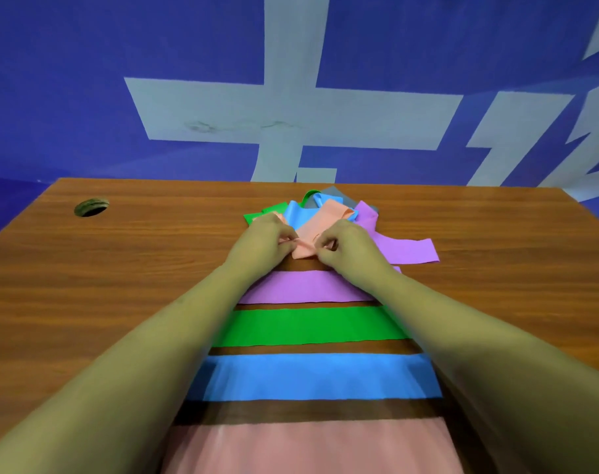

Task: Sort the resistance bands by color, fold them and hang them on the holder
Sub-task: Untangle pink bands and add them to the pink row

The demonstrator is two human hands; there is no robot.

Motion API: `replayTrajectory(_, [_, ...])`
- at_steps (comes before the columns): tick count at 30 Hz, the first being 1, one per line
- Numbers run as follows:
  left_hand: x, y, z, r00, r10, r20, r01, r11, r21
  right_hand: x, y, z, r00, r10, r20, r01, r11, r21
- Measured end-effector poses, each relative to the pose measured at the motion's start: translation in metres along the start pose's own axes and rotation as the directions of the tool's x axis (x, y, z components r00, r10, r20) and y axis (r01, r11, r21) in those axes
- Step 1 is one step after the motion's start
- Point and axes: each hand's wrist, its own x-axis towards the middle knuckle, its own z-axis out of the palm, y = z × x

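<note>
A mixed pile of resistance bands [329,208] lies at the far middle of the wooden table [120,285]: green, blue, grey, purple and pink pieces overlap. A pink band [320,224] rests on top of the pile. My left hand [267,241] and my right hand [346,246] both pinch its near end, fingers closed on it. Between my forearms four flat bands lie in rows: purple [301,285], green [308,326], blue [311,376] and pink [308,446] nearest me. No holder is in view.
A round cable hole [91,207] sits in the table's far left. A loose purple strip [411,251] stretches right of the pile. A blue wall with large pale characters [291,107] stands right behind the table's far edge.
</note>
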Motion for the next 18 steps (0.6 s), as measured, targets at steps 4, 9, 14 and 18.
replayTrajectory(4, [0.003, 0.019, -0.030, 0.980, -0.008, -0.199, -0.018, 0.991, -0.129, 0.004, -0.021, -0.027, 0.992, 0.024, -0.127, 0.002, 0.980, 0.201])
replayTrajectory(9, [0.002, 0.063, -0.094, 0.929, -0.008, -0.369, -0.091, 0.964, -0.251, 0.009, -0.061, -0.086, 0.959, 0.015, -0.281, 0.077, 0.947, 0.313])
replayTrajectory(14, [-0.020, 0.097, -0.138, 0.911, 0.069, -0.406, -0.184, 0.951, -0.251, -0.012, -0.107, -0.142, 0.914, -0.025, -0.405, 0.198, 0.899, 0.391])
replayTrajectory(18, [-0.050, 0.121, -0.153, 0.921, 0.114, -0.373, -0.215, 0.947, -0.241, -0.045, -0.138, -0.180, 0.888, -0.026, -0.460, 0.267, 0.843, 0.468])
